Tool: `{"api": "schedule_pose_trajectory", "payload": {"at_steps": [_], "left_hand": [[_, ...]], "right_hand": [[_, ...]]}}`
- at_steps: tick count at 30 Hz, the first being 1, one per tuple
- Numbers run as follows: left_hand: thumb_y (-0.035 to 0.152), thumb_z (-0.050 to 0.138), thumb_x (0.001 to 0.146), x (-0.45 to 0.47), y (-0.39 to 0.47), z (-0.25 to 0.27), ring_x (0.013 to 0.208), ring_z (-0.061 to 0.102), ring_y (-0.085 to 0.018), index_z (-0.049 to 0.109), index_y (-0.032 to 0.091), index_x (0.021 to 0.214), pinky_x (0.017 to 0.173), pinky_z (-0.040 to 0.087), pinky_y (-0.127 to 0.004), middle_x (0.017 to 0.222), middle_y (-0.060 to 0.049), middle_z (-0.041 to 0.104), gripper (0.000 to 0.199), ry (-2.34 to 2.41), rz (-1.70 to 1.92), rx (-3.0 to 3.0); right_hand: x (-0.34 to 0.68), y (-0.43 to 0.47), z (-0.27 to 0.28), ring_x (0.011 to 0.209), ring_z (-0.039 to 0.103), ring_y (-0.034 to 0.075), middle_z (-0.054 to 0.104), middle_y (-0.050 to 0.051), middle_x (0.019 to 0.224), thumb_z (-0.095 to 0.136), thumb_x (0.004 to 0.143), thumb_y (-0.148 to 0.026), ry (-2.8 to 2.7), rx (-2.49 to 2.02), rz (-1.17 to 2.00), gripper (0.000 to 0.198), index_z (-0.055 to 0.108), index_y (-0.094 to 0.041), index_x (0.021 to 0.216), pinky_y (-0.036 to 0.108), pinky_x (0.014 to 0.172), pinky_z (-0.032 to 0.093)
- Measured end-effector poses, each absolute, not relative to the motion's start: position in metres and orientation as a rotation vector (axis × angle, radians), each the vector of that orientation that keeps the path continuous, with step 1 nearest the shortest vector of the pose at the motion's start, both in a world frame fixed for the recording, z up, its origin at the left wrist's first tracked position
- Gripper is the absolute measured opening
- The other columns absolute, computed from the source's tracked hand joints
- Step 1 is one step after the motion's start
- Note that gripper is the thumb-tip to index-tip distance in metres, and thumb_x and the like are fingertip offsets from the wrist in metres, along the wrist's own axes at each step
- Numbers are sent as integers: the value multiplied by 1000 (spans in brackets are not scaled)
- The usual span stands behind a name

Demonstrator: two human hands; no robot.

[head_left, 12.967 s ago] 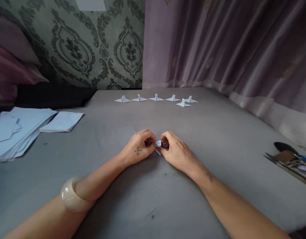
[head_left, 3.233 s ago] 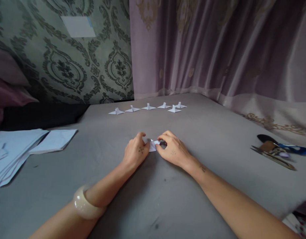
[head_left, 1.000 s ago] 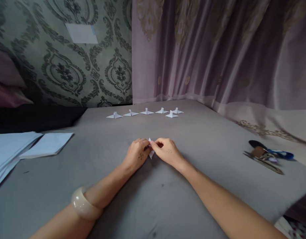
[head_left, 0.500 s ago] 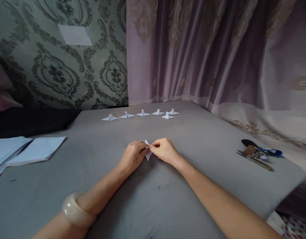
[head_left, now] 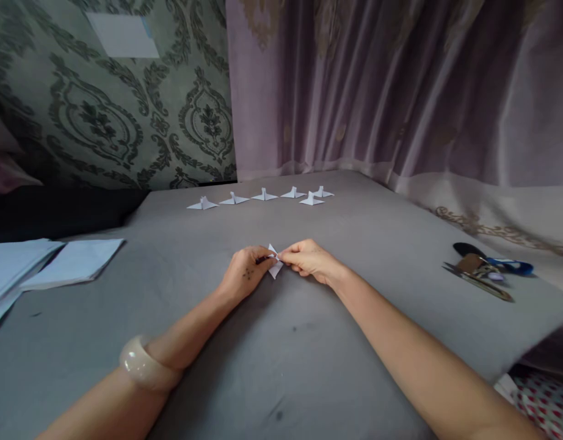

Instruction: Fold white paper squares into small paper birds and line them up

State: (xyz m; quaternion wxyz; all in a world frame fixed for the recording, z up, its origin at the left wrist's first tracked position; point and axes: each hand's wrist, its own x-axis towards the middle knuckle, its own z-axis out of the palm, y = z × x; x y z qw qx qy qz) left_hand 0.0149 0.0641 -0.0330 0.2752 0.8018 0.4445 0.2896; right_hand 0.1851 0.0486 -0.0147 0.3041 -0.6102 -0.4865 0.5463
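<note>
Nearer than the row of white paper figures [head_left: 264, 195], a small folded paper [head_left: 275, 269] shows two sharp points, one toward the row, one away; left hand [head_left: 245, 267] and right hand [head_left: 312, 260] each pinch it between thumb and fingers, dark dots [head_left: 248, 274] marking the left hand's back

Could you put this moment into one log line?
Left hand: holds small folded paper | Right hand: pinches same paper | Beyond: six folded paper pieces | Left side: paper sheets
</note>
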Motion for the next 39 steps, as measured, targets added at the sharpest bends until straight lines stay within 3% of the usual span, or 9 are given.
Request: {"api": "schedule_pose_trajectory", "payload": {"at_steps": [23,39], "left_hand": [[21,52,82,15,64,-30,76,64,-16,71,20,79,71,45,-23,81,-2,72,20,1107,807,2178],[25,53,80,13,63,-26,70,62,-15,72,19,74,64,42,-23,77,-2,71,20,1389,913,2083]], "right_hand": [[188,55,-10,35,37,2,46,-6,46,67,69,-15,-1228,-1695,1486,19,54,-15,55,13,28,19],[196,49,-18,39,37,3,46,-6,51,62,77,-21,-1119,-1603,1402,12,57,-15,67,14,32,25]]}}
